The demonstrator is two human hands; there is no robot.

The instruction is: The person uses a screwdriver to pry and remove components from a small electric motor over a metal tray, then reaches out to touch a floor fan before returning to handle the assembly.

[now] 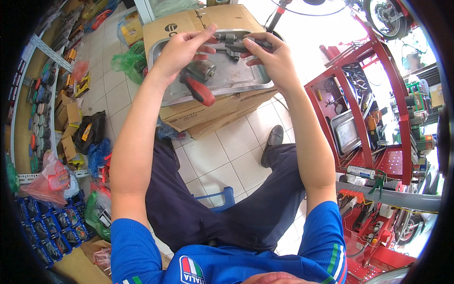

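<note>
In front of me, over a shallow metal tray [246, 81], my right hand [274, 54] is closed on a dark grey metal part [231, 46] with pin-like ends and a short stub. Its thumb presses the near side and the fingers curl round the right end. My left hand [185, 48] is at the part's left end, thumb and fingers apart; whether a fingertip touches it I cannot tell. Below that hand, a silvery metal cylinder [204, 70] lies in the tray. A screwdriver with a red and black handle [198, 90] leans out over the tray's near rim.
The tray rests on cardboard boxes [189, 117]. A green plastic bag [130, 64] is left of them. Shelves of goods [41, 118] line the left side. A red tool cart [338, 75] with tools stands at right. Between my legs is a blue stool edge [222, 199].
</note>
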